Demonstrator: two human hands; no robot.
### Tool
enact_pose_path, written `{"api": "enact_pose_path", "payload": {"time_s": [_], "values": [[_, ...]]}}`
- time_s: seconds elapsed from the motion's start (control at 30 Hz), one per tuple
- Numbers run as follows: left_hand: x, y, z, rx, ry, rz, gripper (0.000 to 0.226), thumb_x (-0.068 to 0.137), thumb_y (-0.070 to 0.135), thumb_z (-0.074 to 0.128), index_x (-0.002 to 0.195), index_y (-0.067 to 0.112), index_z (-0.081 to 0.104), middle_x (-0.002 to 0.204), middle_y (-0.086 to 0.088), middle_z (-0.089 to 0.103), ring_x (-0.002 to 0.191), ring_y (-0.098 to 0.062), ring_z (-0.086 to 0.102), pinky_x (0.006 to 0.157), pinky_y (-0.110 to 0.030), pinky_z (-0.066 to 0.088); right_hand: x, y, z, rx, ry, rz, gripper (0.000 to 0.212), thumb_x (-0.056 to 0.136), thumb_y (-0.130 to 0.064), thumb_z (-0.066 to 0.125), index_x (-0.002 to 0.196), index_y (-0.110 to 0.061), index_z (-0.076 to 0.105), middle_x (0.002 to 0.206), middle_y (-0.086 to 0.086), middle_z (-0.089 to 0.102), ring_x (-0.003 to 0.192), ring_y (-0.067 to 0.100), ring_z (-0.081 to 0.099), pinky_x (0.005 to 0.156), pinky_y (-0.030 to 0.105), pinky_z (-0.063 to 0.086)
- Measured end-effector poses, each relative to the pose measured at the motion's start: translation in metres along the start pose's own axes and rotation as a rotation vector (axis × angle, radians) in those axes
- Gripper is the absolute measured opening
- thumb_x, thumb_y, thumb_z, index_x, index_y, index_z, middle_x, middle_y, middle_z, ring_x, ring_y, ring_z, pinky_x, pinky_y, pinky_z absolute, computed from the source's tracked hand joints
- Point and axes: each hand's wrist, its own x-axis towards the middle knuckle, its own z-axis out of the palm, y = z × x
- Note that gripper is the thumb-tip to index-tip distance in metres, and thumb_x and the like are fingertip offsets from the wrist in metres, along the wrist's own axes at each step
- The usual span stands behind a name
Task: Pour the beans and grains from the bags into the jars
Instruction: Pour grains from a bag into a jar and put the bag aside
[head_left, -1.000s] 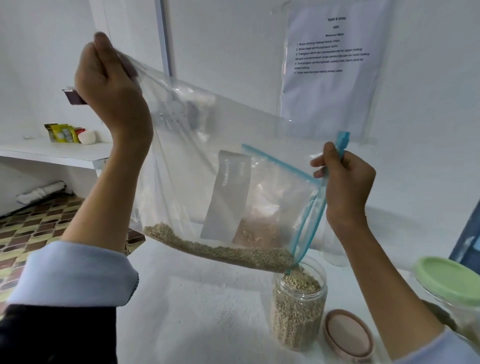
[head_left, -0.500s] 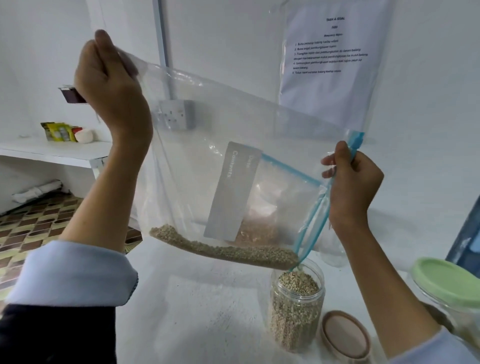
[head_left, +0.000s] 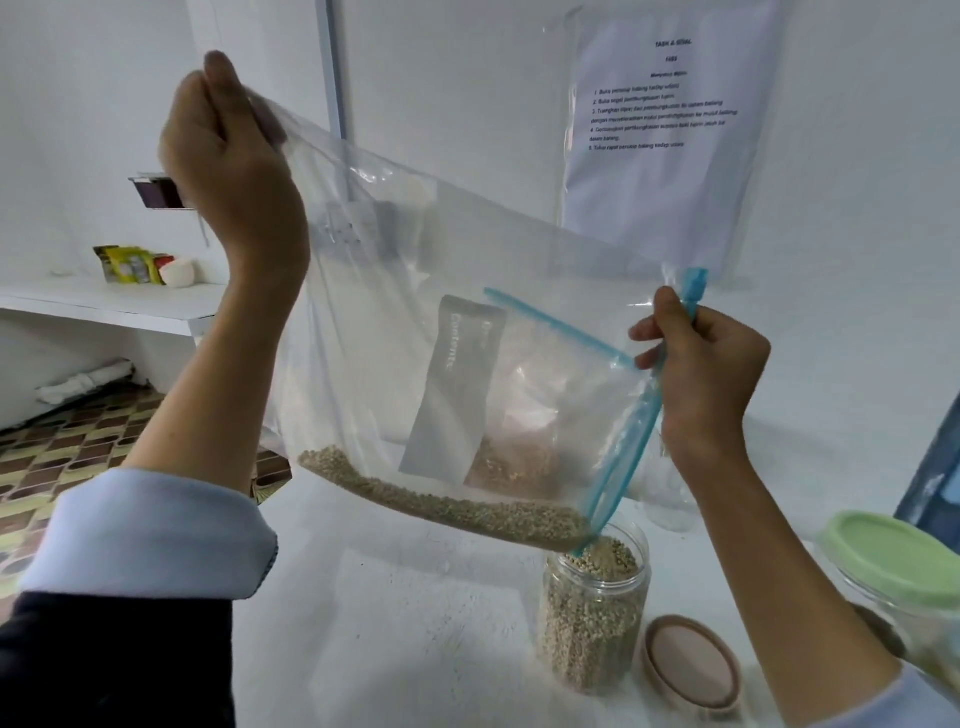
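Note:
I hold a large clear zip bag tilted over the table. My left hand pinches its raised bottom corner high at the left. My right hand grips the blue zip edge at the lower right. Pale grains lie along the bag's low edge and run to its open corner, which sits in the mouth of a clear jar. The jar is filled with grains nearly to its rim. Its brown lid lies upside down on the table just to its right.
A jar with a green lid stands at the right edge, near my right forearm. An empty clear jar stands behind the bag. The white table ends at the left above a tiled floor. A printed sheet hangs on the wall.
The bag's zip end and my right hand rose a little, then came back down. The grains in the jar have risen closer to its rim.

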Motion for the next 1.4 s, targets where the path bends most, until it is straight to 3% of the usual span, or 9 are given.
{"api": "enact_pose_path", "payload": {"time_s": [0.5,0.6,0.7,0.97,1.13,1.3,1.4], "values": [[-0.001,0.009,-0.003,0.068,-0.080,-0.014,0.035,0.090,0.038,0.039,0.056,0.032,0.040,0.046,0.011,0.039,0.044,-0.020,0.033,0.047,-0.034,0.025,-0.003,0.004,-0.004,0.062,0.040,0.025,0.034,0.092,-0.025,0.061,0.059,-0.017,0.062,0.058,-0.007,0.064,0.044,0.007,0.052,0.058,0.026,0.047],[-0.001,0.012,-0.003,0.071,-0.104,-0.015,0.035,0.090,0.038,0.038,0.057,0.028,0.040,0.046,0.008,0.039,0.043,-0.019,0.034,0.046,-0.032,0.025,-0.004,0.002,-0.003,0.033,-0.026,0.041,0.033,0.092,-0.025,0.061,0.060,-0.016,0.062,0.054,-0.009,0.063,0.044,0.006,0.053,0.056,0.022,0.048],[0.000,0.014,-0.004,0.075,-0.123,-0.012,0.036,0.092,0.037,0.037,0.058,0.025,0.041,0.047,0.006,0.039,0.044,-0.020,0.035,0.046,-0.032,0.027,-0.002,0.003,-0.005,0.077,0.041,0.019,0.035,0.092,-0.026,0.061,0.058,-0.018,0.062,0.056,-0.007,0.064,0.046,0.009,0.053,0.059,0.026,0.047],[-0.006,0.016,-0.010,0.116,-0.236,-0.120,0.038,0.093,0.036,0.036,0.058,0.026,0.043,0.047,0.009,0.042,0.043,-0.012,0.036,0.046,-0.022,0.028,0.000,0.012,-0.011,0.064,-0.007,0.069,0.034,0.092,-0.025,0.061,0.059,-0.018,0.062,0.053,-0.006,0.063,0.049,0.010,0.054,0.064,0.029,0.048],[-0.008,0.022,-0.013,0.119,-0.396,-0.228,0.041,0.103,0.020,0.030,0.065,0.018,0.045,0.041,0.012,0.046,0.037,-0.004,0.037,0.043,-0.014,0.028,0.008,0.016,-0.018,0.075,0.043,0.087,0.032,0.092,-0.024,0.061,0.060,-0.018,0.064,0.055,-0.007,0.065,0.051,0.014,0.056,0.064,0.032,0.049],[-0.007,0.019,-0.026,0.151,-0.566,-0.338,0.043,0.105,0.025,0.029,0.067,0.016,0.048,0.049,0.003,0.048,0.038,-0.009,0.043,0.042,-0.021,0.035,0.007,0.025,-0.021,0.041,0.039,0.122,0.032,0.092,-0.025,0.062,0.060,-0.018,0.064,0.053,-0.007,0.065,0.051,0.014,0.057,0.066,0.033,0.051],[-0.008,0.017,-0.035,0.131,-0.641,-0.394,0.037,0.103,0.031,0.033,0.073,0.018,0.050,0.054,0.006,0.054,0.047,-0.009,0.051,0.051,-0.023,0.043,0.007,0.026,-0.022,0.053,0.038,0.142,0.032,0.091,-0.026,0.062,0.060,-0.018,0.065,0.053,-0.007,0.065,0.050,0.012,0.057,0.067,0.032,0.051]]}}
